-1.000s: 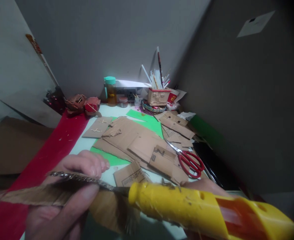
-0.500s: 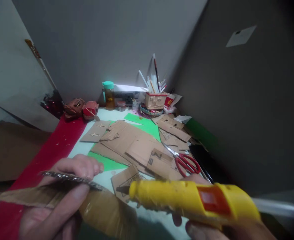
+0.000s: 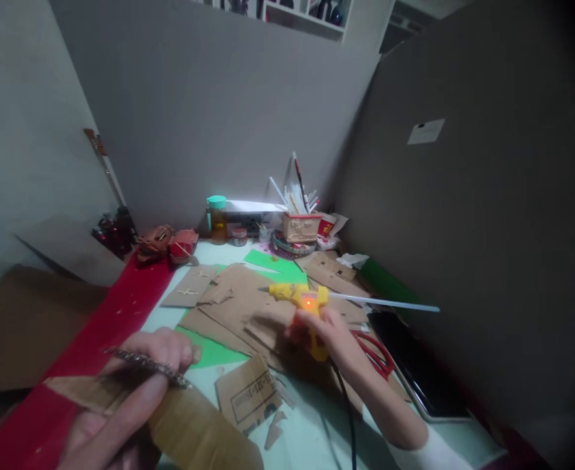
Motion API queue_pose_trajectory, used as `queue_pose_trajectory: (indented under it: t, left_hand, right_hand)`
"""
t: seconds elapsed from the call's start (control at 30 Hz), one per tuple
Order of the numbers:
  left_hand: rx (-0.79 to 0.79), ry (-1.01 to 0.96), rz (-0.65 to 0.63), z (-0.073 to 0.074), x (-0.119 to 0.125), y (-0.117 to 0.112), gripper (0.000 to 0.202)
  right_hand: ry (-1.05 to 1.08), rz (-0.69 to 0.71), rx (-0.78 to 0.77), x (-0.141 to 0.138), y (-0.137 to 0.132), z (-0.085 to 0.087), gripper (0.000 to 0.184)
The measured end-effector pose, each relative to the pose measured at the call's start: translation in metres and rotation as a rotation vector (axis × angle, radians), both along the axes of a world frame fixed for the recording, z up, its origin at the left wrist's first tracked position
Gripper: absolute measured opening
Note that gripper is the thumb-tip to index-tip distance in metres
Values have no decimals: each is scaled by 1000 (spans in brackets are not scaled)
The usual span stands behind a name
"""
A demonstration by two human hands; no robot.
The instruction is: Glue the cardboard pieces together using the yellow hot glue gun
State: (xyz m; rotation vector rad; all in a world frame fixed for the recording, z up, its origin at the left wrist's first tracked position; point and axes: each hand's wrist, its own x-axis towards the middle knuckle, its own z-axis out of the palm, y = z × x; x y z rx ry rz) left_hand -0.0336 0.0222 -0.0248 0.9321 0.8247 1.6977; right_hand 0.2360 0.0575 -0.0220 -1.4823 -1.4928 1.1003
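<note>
At the near edge of the bench our left hand [image 3: 121, 398] pinches a flat cardboard piece [image 3: 189, 427], thumb across a dark corrugated strip [image 3: 147, 367] on top; its long axis runs left to right. Farther in, toward the middle, our right hand [image 3: 324, 329] is wrapped around the grip of a yellow glue gun [image 3: 301, 297], nozzle pointing left, glue stick trailing right, its lamp glowing orange. The gun sits beyond and right of the held cardboard, well apart. A printed scrap [image 3: 248, 399] lies between them; its lettering is too blurred to read. Red scissors [image 3: 375, 352] lie just right of the wrist.
</note>
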Motion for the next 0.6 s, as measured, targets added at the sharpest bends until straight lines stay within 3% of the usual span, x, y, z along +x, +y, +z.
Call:
queue_pose_trajectory:
  t: [0.07,0.17,0.37,0.5,0.6]
  left_hand:
    - [53,31,-38,6,4,-7,3]
    - [70,43,-31,11,10,-13,5]
    - [66,61,-33,13,16,-13,8]
    - [71,157,-33,17,22,-13,7]
    - [44,197,-28,22,32,-12,5]
  right_hand:
    - [-205,-8,5,-1,11,-9,49]
    - [-520,-42,20,-4,21,-16,46]
    - [-995,-47,107,-13,19,-14,41]
    - [-1076,10,231,-14,-9,7,40]
    - [-943,164,476,-22,-38,31,33]
